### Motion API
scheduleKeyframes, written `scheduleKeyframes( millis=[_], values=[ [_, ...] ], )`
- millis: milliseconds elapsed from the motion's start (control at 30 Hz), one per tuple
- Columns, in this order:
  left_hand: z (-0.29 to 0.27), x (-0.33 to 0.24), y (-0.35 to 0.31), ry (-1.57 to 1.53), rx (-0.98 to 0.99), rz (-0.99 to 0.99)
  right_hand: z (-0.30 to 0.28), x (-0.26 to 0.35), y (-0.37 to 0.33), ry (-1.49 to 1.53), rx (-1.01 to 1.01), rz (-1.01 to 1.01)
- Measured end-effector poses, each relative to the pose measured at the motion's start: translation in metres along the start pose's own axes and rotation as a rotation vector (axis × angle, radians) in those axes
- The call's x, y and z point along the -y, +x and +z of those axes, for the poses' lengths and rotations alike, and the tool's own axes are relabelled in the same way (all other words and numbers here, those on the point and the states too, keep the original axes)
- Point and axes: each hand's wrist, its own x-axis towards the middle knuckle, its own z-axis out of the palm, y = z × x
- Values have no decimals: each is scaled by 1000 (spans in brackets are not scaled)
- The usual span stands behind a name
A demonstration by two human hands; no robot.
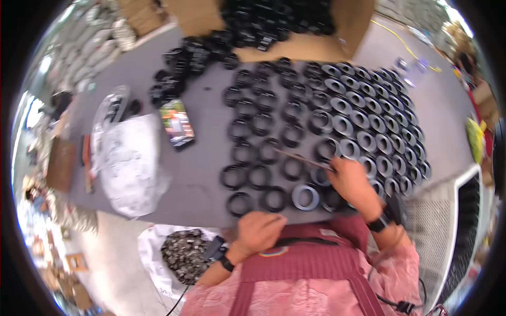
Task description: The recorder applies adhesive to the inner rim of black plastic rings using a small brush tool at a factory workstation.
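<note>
My right hand (350, 181) is closed around a thin, pointed rod-like tool (300, 157); blur hides its exact kind. The tool points left, with its tip over the black rings (260, 176) laid out on the grey table. Close to that hand, one ring (305, 197) shows a pale silvery face. Further right stand close rows of black rings with light grey faces (367, 141). At the table's front edge, my left hand (258, 231) rests with its fingers curled together below the nearest rings. Anything inside those fingers is hidden.
A cardboard box (350, 26) spills black parts (197, 55) onto the table's far side. To the left lie a phone with a lit screen (177, 124) and a white plastic bag (132, 163). Below, a white sack (153, 253) holds small shiny dark pieces.
</note>
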Motion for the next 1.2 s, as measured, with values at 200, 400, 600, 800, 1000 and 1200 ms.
scheduleKeyframes(
  millis=[200, 400, 600, 800, 1000, 1200],
  values=[
    [-28, 17, 6, 92, -89, -82, 4, -8, -12, 32, -151, -53],
    [-121, 100, -10, 640, -392, -388, -29, -1, -26, 315, -318, -23],
    [-245, 172, -26, 839, -603, -767, -26, -25, -53, 506, -362, 48],
    [-247, 209, -15, 1003, 1, -863, -15, -13, -56, 608, -341, 41],
    [-249, 222, -28, 1172, 94, -977, -20, -10, -60, 587, -300, -10],
    [-259, 205, -26, 736, -581, -938, -21, -12, -67, 616, -349, 44]
  ],
)
